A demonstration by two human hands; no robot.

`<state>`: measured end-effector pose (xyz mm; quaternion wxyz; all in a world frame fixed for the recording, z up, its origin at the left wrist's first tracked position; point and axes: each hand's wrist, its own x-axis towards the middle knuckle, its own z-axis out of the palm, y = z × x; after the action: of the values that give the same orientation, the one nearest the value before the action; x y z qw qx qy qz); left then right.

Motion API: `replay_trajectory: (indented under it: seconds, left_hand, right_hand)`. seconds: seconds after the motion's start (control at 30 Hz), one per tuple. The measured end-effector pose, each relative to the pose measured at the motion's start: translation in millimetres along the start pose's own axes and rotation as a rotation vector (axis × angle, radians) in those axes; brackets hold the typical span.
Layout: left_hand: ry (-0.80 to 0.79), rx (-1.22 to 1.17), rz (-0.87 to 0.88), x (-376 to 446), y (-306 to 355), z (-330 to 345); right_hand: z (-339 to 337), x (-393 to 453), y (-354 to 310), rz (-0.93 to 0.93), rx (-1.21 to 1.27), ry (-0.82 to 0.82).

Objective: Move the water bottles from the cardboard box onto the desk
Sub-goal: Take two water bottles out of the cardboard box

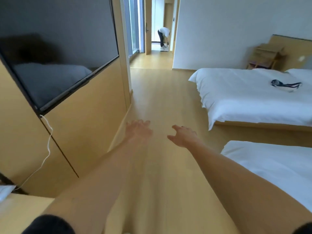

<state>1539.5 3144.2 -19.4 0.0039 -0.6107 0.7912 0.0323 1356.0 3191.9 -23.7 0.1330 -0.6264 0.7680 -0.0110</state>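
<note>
Both my arms stretch forward over the wooden floor. My left hand is blurred, fingers spread, and holds nothing. My right hand is beside it, fingers straight and spread, also holding nothing. No cardboard box and no water bottle is in view. A light wooden desk corner shows at the bottom left, below my left arm.
A dark TV hangs on the wood-panelled wall at left, with a white cable below it. Two white beds stand at right; a dark strap-like item lies on the far one. A person bends over in the far doorway.
</note>
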Motion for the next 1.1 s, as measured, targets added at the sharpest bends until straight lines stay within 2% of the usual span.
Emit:
replay_trajectory:
  seconds: [0.17,0.33,0.63,1.1]
  left_hand:
    - [-0.045,-0.031,0.093,79,28,8]
    - [-0.072,0.012,0.145,179,33,8]
    - [-0.079,0.019,0.183,340,24,-24]
    - [-0.108,-0.003,0.189,567,82,-13]
  right_hand:
    - [-7,56,36,0.106,0.02,-0.011]
    - [-22,141,41,0.164,0.021,-0.015]
    - [-65,290,35,0.2,0.057,0.011]
    - [-95,504,93,0.199,0.084,-0.001]
